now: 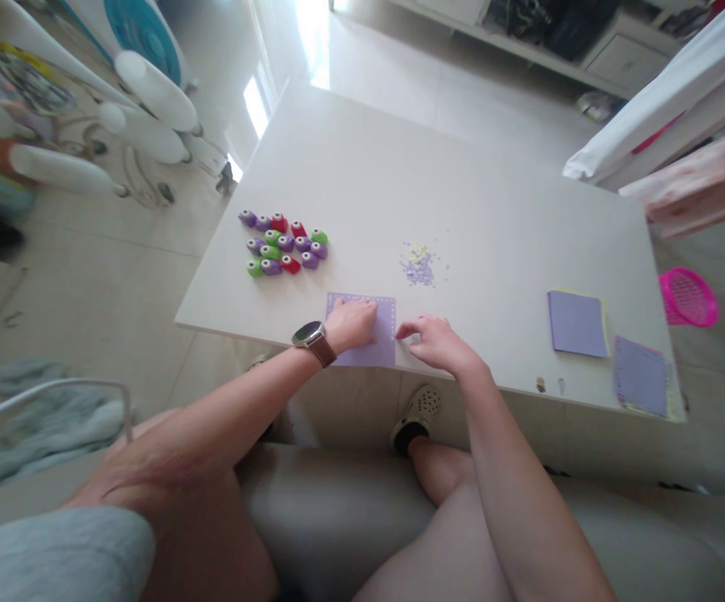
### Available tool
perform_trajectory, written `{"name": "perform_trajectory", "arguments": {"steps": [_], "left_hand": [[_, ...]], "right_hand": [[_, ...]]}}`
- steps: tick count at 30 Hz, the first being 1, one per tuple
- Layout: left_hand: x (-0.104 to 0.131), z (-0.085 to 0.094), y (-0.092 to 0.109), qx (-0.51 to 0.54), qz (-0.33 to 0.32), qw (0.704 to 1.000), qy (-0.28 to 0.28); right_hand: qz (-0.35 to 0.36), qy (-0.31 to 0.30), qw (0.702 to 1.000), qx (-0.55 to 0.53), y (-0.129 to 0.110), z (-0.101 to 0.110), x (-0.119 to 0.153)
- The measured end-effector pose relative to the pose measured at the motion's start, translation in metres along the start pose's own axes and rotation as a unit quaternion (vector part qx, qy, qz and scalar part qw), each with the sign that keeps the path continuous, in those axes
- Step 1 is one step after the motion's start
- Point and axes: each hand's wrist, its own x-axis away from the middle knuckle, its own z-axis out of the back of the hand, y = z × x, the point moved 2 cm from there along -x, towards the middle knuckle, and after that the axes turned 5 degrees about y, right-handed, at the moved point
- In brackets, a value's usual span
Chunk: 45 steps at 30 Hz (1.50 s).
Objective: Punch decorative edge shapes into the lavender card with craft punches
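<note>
A purple sheet of paper lies at the table's near edge, its lower part reaching past that edge. Small punched holes run along its top and right sides. My left hand, with a watch on the wrist, rests on the sheet with fingers stretched out. Just beside the sheet's right edge is my right hand, its fingers bent and apart with nothing visible between them. Beyond the sheet sits a pile of purple and yellow paper bits. Several purple, green and red craft punches stand in rows to the left.
A stack of purple and yellow sheets lies at the right. Closer to the corner is another stack with punched edges. Two small objects lie near the front edge. A pink basket stands beyond the table.
</note>
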Motion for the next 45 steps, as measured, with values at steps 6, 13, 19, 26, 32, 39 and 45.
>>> {"name": "perform_trajectory", "arguments": {"steps": [6, 13, 19, 26, 32, 39, 45], "left_hand": [[0.000, 0.000, 0.000, 0.000, 0.003, 1.000, -0.003], [0.000, 0.000, 0.000, -0.002, 0.002, 1.000, -0.004], [-0.001, 0.001, 0.001, -0.007, 0.001, 1.000, -0.008], [-0.003, -0.002, -0.002, -0.002, -0.004, 1.000, -0.006], [-0.005, -0.005, -0.003, -0.001, -0.004, 1.000, -0.001], [-0.003, -0.005, -0.003, 0.010, -0.012, 1.000, 0.005], [-0.004, -0.005, -0.003, 0.009, -0.011, 1.000, 0.004]], "right_hand": [[-0.011, -0.005, 1.000, 0.028, 0.002, 0.002, 0.001], [-0.049, 0.057, 0.997, -0.034, 0.016, 0.007, -0.001], [-0.109, 0.106, 0.983, -0.105, 0.027, 0.005, -0.010], [-0.189, 0.062, 0.941, -0.273, 0.035, -0.013, -0.035], [-0.177, 0.270, 0.913, -0.250, 0.041, 0.002, -0.041], [-0.162, 0.124, 0.978, -0.048, 0.052, 0.003, -0.013], [-0.152, 0.033, 0.986, 0.062, 0.048, -0.004, 0.000]]}}
